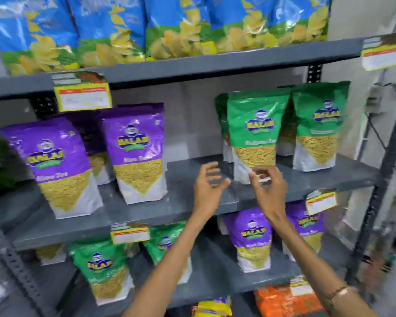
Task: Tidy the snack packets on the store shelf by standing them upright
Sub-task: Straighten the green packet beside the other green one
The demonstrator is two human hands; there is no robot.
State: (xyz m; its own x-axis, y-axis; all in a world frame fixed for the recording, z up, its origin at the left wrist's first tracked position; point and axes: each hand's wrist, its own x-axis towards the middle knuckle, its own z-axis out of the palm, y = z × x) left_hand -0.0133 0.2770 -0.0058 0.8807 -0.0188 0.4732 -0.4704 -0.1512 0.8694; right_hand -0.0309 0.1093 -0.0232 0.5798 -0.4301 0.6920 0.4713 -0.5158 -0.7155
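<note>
Head view is filled by a grey metal shelf [192, 202] with several levels of snack packets. On the middle level two purple packets [136, 154] are seen standing at the left, the outer one leaning a little to the left, and more purple ones are partly hidden behind them. At the right of the same level three green packets are standing upright; the front green packet [256, 133] is placed near the shelf edge, and a second green packet [318, 126] stands just beside it at the right. Between the purple and green groups a bare part of the shelf is seen. The left hand [207, 186] is held above this bare part with the fingers spread apart and curved, and nothing is touched by it. The right hand [269, 188] is raised in front of the lower corner of the front green packet, with fingers loosely bent and apart; whether the packet is touched cannot be told because of blur. A bracelet [340, 294] is worn on the right wrist. Blue bags [114, 30] are lined on the top level, and more green and purple packets are placed on the level below. Yellow price tags [82, 94] are fixed to the shelf edges.
</note>
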